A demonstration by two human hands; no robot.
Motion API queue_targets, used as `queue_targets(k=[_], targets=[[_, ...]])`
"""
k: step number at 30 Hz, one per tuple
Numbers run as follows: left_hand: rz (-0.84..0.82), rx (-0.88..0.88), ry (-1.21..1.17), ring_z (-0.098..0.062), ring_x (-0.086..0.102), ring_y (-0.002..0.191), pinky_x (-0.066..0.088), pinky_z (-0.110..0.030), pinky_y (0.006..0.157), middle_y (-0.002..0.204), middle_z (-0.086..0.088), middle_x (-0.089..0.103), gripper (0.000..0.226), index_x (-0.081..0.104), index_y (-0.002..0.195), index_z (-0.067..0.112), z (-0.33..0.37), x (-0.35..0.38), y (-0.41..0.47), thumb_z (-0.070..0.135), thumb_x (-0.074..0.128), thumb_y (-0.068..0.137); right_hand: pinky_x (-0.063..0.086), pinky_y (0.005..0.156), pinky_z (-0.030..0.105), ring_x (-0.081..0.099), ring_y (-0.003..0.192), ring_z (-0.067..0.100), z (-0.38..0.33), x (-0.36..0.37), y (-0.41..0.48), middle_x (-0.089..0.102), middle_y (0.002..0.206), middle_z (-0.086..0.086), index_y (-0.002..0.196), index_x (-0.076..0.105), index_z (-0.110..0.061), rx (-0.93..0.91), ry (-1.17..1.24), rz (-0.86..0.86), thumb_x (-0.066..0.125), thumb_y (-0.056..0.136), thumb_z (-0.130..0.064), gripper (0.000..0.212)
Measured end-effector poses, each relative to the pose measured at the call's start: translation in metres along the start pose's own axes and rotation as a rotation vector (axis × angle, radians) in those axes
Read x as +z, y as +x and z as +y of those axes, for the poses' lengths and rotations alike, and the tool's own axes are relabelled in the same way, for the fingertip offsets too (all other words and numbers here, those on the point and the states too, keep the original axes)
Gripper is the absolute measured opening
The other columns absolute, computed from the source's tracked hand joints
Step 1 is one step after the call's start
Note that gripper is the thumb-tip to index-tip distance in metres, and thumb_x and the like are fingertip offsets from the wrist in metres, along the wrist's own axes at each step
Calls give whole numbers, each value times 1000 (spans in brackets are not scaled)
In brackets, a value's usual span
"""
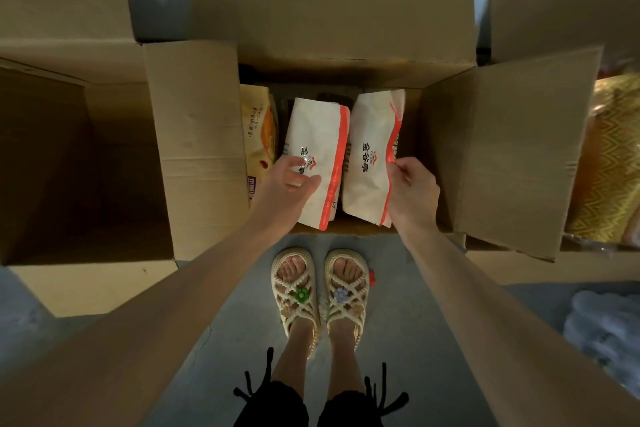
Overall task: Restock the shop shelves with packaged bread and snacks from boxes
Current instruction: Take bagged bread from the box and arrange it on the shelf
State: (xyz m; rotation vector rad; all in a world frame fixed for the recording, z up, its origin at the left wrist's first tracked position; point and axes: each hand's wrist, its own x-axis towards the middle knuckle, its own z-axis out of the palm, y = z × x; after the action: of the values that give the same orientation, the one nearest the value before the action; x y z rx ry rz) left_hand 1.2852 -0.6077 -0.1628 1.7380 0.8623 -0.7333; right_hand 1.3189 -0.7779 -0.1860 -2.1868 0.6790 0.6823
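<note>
An open cardboard box (pixel 332 28) stands on the floor in front of my feet. Two white bread packets with orange edges stand upright in it, side by side. My left hand (pixel 287 185) grips the near side of the left packet (pixel 317 135), thumb on its front. My right hand (pixel 412 189) pinches the orange edge of the right packet (pixel 372 149). A tan snack bag (pixel 258 135) leans against the box's left wall. Dark packets lie deeper in the box, mostly hidden.
An open box (pixel 69 156) with a dark inside stands to the left. Another box (pixel 561 10) at the right holds yellow zigzag-patterned packets (pixel 609 163). A pale plastic bundle (pixel 606 329) lies at the lower right. My sandalled feet (pixel 322 291) stand on the grey floor.
</note>
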Motion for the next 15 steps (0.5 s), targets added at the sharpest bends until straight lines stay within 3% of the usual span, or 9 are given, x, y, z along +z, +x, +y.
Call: queue_targets(k=[6, 15], targets=[[-21, 13, -39, -19, 60, 109, 56, -43, 88, 114, 1, 58, 29, 44, 118, 23, 9, -5, -18, 27, 61, 93, 36, 57, 12, 52, 73, 0, -4, -21, -12, 62, 96, 1, 99, 59, -11, 42, 62, 22, 46, 101, -20, 16], [-6, 73, -36, -20, 60, 111, 54, -40, 90, 121, -2, 59, 41, 46, 129, 18, 44, -14, -74, 30, 61, 93, 37, 56, 11, 59, 82, 2, -38, -83, -60, 63, 102, -9, 96, 55, -22, -12, 71, -9, 45, 102, -29, 13]])
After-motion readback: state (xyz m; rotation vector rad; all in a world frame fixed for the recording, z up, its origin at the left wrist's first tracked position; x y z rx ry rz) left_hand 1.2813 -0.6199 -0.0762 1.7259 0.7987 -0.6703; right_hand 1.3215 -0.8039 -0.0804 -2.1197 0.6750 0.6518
